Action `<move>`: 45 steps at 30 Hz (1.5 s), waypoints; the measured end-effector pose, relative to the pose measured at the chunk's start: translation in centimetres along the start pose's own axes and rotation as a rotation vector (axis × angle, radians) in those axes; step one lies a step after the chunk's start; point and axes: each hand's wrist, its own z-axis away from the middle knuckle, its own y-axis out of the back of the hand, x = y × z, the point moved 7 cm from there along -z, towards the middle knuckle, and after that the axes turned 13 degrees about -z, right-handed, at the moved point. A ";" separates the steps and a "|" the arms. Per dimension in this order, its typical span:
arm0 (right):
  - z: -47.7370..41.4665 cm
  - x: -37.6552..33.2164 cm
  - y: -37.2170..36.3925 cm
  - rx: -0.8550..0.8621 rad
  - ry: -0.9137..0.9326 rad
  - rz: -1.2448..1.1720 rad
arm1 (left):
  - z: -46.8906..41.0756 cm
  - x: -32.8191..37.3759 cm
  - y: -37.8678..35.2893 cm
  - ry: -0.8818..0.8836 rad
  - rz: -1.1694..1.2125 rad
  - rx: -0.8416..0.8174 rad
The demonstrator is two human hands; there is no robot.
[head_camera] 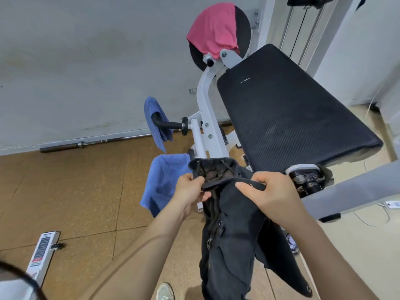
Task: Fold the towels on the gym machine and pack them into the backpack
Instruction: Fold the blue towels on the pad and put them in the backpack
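I hold a dark backpack up in front of me, its drawstring mouth facing away and its body hanging down. My left hand pinches the left side of the rim. My right hand grips the right side and the flap edge. A blue towel hangs just left of the backpack. A second blue towel drapes over a black handle of the gym machine. A pink towel covers a round black pad at the top.
The white-framed gym machine has a wide black seat pad to the right. A barbell lies along the wall on the brown floor. A white machine part sits lower left. My shoe shows at the bottom.
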 end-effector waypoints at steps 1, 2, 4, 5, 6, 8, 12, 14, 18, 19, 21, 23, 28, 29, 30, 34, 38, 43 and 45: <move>-0.1 0.7 0.2 0.023 -0.017 0.126 | -0.5 0.6 0.0 -0.034 0.055 0.043; -0.1 1.5 0.6 0.065 -0.040 0.241 | -0.8 1.5 0.0 -0.075 0.090 0.085; 0.3 3.3 1.1 0.122 -0.076 0.368 | -1.1 3.4 -0.6 -0.171 0.077 0.122; 0.6 3.8 1.1 0.135 -0.070 0.402 | -1.0 4.3 -1.2 -0.217 0.034 0.117; 0.9 4.4 0.7 0.121 -0.079 0.434 | -1.0 4.9 -2.0 -0.248 -0.036 0.109; 1.5 6.2 -0.6 0.031 -0.129 0.474 | -1.7 4.6 -3.5 -0.261 -0.224 0.101; 2.5 7.2 -5.0 -0.175 -0.027 0.566 | -4.4 0.3 -4.0 -0.139 -0.452 0.044; 2.9 7.1 -7.4 -0.254 0.056 0.617 | -5.8 -1.9 -3.5 -0.099 -0.510 0.010; 2.5 7.6 -10.0 -0.277 0.049 0.639 | -5.1 -3.5 -2.0 -0.046 -0.481 -0.066; 2.4 7.6 -10.4 -0.282 0.051 0.645 | -4.7 -3.5 -1.6 -0.065 -0.490 -0.076; 2.2 7.6 -11.1 -0.290 0.058 0.634 | -4.4 -3.4 -0.4 -0.157 -0.571 -0.063; 1.4 7.3 -11.8 -0.292 0.038 0.533 | -3.8 -2.9 1.6 -0.275 -0.687 -0.008; -1.2 5.7 -15.0 -0.386 -0.058 0.277 | -3.3 -3.1 8.2 -0.391 -0.769 0.169; -1.5 5.3 -16.0 -0.408 -0.086 0.223 | -3.4 -3.3 9.8 -0.407 -0.784 0.222; -1.8 4.9 -17.1 -0.434 -0.123 0.182 | -3.7 -3.6 11.3 -0.428 -0.786 0.267; -2.9 3.6 -22.2 -0.519 -0.240 0.060 | -6.1 -6.2 15.6 -0.407 -0.832 0.226; -3.2 2.4 -29.5 -0.626 -0.356 -0.128 | -8.6 -9.3 16.1 -0.413 -0.826 -0.028; -4.1 2.6 -33.3 -0.214 -0.491 -0.135 | -10.9 -9.2 16.9 -0.508 -0.786 -0.038; -4.4 1.9 -33.2 -0.098 -0.511 -0.055 | -11.4 -9.0 17.2 -0.538 -0.759 -0.082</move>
